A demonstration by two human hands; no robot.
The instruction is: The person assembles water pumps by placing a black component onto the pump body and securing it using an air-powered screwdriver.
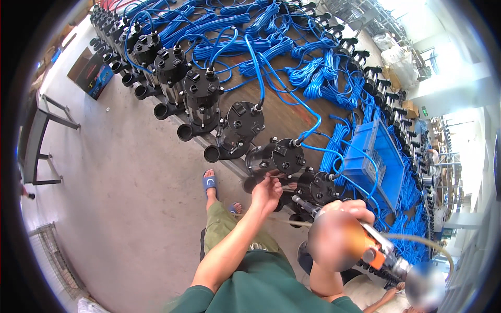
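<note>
My left hand (267,195) is closed in a pinch beside a black cylindrical pump (276,158); what the fingertips hold is too small to make out. That pump leans on its side at the table edge, with its round top facing right. In my right hand (339,235), partly blurred, is an orange and silver pneumatic driver (373,249). Its narrow shaft (307,206) points left toward another black pump (318,187). A blue cable runs from the top of each of these pumps.
More black pumps (202,96) stand in a row along the table edge. Bundles of blue cable (271,49) cover much of the brown tabletop (292,117). A blue crate (399,172) sits at the right. A pale hose (417,239) runs near the driver. Another person's arm (383,299) shows lower right.
</note>
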